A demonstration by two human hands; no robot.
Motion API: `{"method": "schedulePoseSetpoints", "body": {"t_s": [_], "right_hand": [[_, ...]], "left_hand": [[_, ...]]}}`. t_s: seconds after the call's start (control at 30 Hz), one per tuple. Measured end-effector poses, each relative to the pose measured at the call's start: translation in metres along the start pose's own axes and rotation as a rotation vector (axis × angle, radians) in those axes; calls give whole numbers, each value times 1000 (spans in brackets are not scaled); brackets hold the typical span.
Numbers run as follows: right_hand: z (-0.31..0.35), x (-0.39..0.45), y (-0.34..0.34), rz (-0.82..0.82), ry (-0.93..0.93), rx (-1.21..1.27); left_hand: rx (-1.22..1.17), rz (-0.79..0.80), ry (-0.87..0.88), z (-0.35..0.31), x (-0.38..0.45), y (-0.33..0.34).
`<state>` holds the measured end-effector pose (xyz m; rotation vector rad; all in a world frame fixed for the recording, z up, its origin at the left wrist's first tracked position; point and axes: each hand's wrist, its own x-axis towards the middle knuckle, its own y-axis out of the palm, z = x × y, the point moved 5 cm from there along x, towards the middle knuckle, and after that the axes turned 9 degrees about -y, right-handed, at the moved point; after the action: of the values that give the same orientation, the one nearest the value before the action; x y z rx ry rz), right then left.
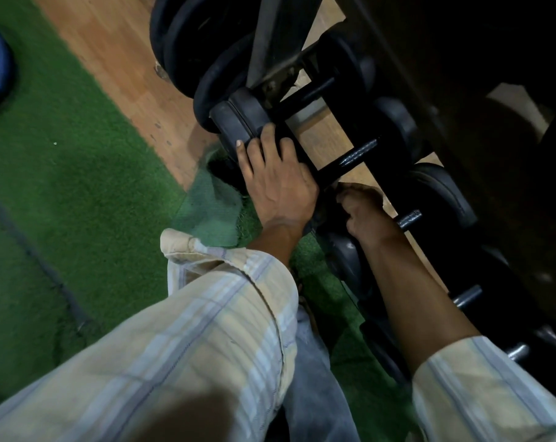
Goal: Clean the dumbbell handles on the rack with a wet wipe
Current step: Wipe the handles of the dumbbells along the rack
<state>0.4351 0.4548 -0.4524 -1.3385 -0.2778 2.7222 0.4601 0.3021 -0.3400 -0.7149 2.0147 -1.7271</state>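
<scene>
Sleeves: our pale plaid shirt sleeves point(225, 330) fill the lower view, both rolled back from the forearms.
Left hand: our left hand point(278, 183) lies over the near black rubber head point(235, 126) of a dumbbell, fingers curled onto its edge, steadying it.
Right hand: our right hand point(364, 215) is clenched round the dark metal handle point(409, 218) of the next dumbbell along, near its inner end.
Wet wipe: we cannot make one out; it may be bunched inside the right fist, but the view there is too dark to say.
Rack: black steel dumbbell rack point(481, 129) running up the right side, over wooden plank flooring point(117, 65) and green artificial turf point(79, 186).
Dumbbells: a row of black rubber-headed dumbbells sits crosswise on the rack; the black knurled handle point(356, 157) beyond our hands shows a sheen.
Progress: we judge the work mid-course, with one handle under the grip now. Nearer handles point(466, 298) and further ones look alike, so which are done we cannot tell.
</scene>
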Motion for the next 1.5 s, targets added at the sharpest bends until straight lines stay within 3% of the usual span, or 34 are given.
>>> {"method": "schedulePoseSetpoints", "body": {"t_s": [0.07, 0.13, 0.23, 0.33, 0.57, 0.8, 0.97, 1.07, 1.13, 1.2, 1.27, 1.3, 1.37, 1.4, 1.5], "right_hand": [[2, 2, 8, 37, 65, 93], [8, -2, 19, 176, 119, 200], [20, -12, 25, 402, 87, 298], [26, -24, 24, 522, 76, 424], [8, -14, 25, 351, 184, 540], [11, -6, 26, 345, 171, 517], [24, 6, 14, 352, -39, 191], [22, 12, 9, 370, 29, 158], [23, 9, -5, 221, 63, -12], [34, -6, -24, 25, -69, -385], [61, -37, -30, -205, -465, -649], [76, -53, -23, -225, -722, -684], [96, -61, 2, 0, -1070, -686], [102, -54, 18, 135, -1151, -731], [107, -8, 59, 353, -1131, -995]], "left_hand": [[-5, 0, 0, 0, 0, 0], [-5, -2, 2, -1, 0, -1], [1, 8, 1, -1, 0, -1], [4, 23, 1, -2, 0, -2], [13, 16, 6, -1, 0, 0], [-15, -3, 6, 0, 1, 1], [-27, -9, 3, 0, 1, 2], [-24, 9, 4, -1, 0, 2], [-27, 12, 5, -1, 0, 2], [-31, 5, 6, 0, 0, 1], [-37, 2, 6, 1, 0, 1], [-40, 3, 4, 1, 0, 1], [-37, 7, -1, 0, 0, 1], [-34, 9, -2, 0, 0, 1], [-18, 13, 3, 0, 0, 1]]}}
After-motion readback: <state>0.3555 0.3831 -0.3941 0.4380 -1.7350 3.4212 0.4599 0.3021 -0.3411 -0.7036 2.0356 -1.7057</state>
